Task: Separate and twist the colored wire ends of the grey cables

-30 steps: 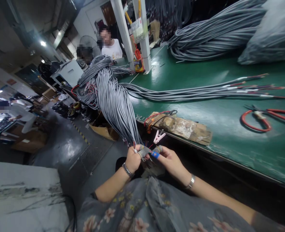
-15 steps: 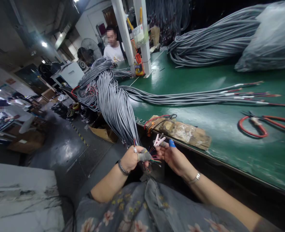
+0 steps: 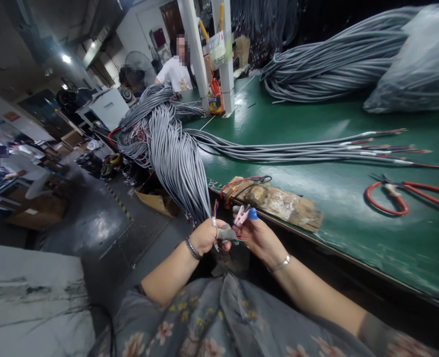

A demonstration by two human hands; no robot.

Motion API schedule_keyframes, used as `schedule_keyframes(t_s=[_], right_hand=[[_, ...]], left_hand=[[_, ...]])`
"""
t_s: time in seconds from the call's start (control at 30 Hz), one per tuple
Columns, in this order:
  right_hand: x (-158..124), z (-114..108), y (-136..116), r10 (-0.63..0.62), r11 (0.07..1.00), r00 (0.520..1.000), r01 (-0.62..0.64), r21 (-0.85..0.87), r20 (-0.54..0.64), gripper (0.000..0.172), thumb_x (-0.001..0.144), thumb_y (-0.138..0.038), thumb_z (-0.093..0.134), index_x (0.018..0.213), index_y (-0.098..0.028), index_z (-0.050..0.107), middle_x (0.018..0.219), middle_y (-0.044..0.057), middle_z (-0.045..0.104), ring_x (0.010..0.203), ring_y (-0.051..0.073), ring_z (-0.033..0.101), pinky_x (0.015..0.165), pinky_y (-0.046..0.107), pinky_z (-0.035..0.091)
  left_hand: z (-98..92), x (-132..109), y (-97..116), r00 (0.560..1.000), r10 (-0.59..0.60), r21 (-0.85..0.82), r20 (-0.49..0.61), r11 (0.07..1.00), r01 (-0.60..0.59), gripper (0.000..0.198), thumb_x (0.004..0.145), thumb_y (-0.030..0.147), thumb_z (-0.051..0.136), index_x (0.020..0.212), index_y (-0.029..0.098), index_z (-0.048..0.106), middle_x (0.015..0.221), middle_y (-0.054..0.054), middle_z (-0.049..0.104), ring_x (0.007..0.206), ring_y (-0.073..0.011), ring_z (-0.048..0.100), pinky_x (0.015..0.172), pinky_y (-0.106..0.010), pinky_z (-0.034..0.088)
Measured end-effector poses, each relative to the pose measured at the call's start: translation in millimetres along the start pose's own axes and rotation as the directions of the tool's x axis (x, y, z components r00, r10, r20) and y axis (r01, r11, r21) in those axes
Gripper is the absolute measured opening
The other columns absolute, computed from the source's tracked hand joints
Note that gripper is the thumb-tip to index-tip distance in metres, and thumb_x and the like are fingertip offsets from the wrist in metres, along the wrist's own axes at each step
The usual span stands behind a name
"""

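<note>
Pinching coloured wires in my left hand, I curl my right hand beside the pink clip. I can't tell whether those fingers grip anything.

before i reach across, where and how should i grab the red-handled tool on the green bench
Probably by its left red loop, coming from the near side of the green bench: the loop lies flat and bows toward that side, while the dark tips point away.

R hand higher, nr clip

Smooth cables, rough wooden block, glossy tabletop
</note>
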State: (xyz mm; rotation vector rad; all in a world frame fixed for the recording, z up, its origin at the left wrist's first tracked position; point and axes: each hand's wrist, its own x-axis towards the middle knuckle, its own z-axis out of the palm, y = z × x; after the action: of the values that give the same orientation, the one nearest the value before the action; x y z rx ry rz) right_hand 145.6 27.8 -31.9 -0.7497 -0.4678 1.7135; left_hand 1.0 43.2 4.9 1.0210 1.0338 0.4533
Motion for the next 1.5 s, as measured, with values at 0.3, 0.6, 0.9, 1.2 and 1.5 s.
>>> schedule_keyframes(t_s=[0.3, 0.6, 0.9, 1.2, 1.5], right_hand=[[0, -4, 4, 0.025, 0.992, 0.998, -0.032, 0.119, 0.055, 0.044, 0.059, -0.061, 0.08, 0.08, -0.023, 0.073, 0.066, -0.002, 0.065, 0.058, 0.014, 0.057, 0.062, 0.029, 0.051], [-2, -10, 3, 0.052, 0.981, 0.996, -0.065, 0.183, 0.074, 0.04, 0.058, -0.057, 0.083, 0.078, -0.024, 0.074, 0.072, -0.002, 0.07, 0.062, 0.012, 0.059, 0.06, 0.023, 0.052], [-4, -7, 0, -0.029, 0.998, 0.996, 0.025, 0.056, 0.081, 0.039, 0.065, -0.056, 0.08, 0.079, -0.02, 0.073, 0.064, -0.001, 0.066, 0.054, 0.011, 0.056, 0.052, 0.025, 0.049], [6, -10, 7, 0.056, 0.991, 0.996, -0.064, 0.12, 0.071, 0.042, 0.061, -0.056, 0.082, 0.08, -0.02, 0.074, 0.068, 0.001, 0.071, 0.059, 0.015, 0.062, 0.061, 0.029, 0.053], [10, -9, 10, 0.033, 0.982, 0.996, -0.048, 0.185, 0.083, 0.035, 0.063, -0.052, 0.083, 0.078, -0.022, 0.073, 0.067, -0.002, 0.071, 0.056, 0.013, 0.061, 0.062, 0.028, 0.054]], left_hand=[[0.4, 1, -1, 1.0, -0.008, 0.03, 0.002, 1.0, 0.008, 0.035, 0.048, 0.042, 0.078, 0.049, 0.013, 0.059, 0.039, -0.001, 0.054, 0.034, -0.0086, 0.045, 0.039, -0.021, 0.034], [6.7, -19, 2, 0.995, 0.085, 0.12, -0.044, 0.99, -0.079, 0.044, 0.051, 0.053, 0.079, 0.049, 0.013, 0.061, 0.041, -0.001, 0.055, 0.037, -0.0085, 0.046, 0.043, -0.022, 0.035], [22.4, -24, -3, 0.947, 0.241, 0.085, -0.214, 0.97, -0.228, 0.045, 0.057, 0.054, 0.077, 0.047, 0.014, 0.059, 0.045, -0.003, 0.057, 0.043, -0.0095, 0.047, 0.049, -0.023, 0.038], [22.8, -18, -6, 0.946, 0.243, 0.086, -0.215, 0.97, -0.23, 0.047, 0.056, 0.057, 0.076, 0.046, 0.015, 0.058, 0.041, -0.002, 0.053, 0.042, -0.0103, 0.047, 0.048, -0.023, 0.038], [23.2, -16, -5, 0.953, 0.214, 0.123, -0.214, 0.974, -0.191, 0.049, 0.055, 0.06, 0.075, 0.045, 0.015, 0.057, 0.041, -0.002, 0.051, 0.042, -0.0099, 0.045, 0.049, -0.025, 0.04]])
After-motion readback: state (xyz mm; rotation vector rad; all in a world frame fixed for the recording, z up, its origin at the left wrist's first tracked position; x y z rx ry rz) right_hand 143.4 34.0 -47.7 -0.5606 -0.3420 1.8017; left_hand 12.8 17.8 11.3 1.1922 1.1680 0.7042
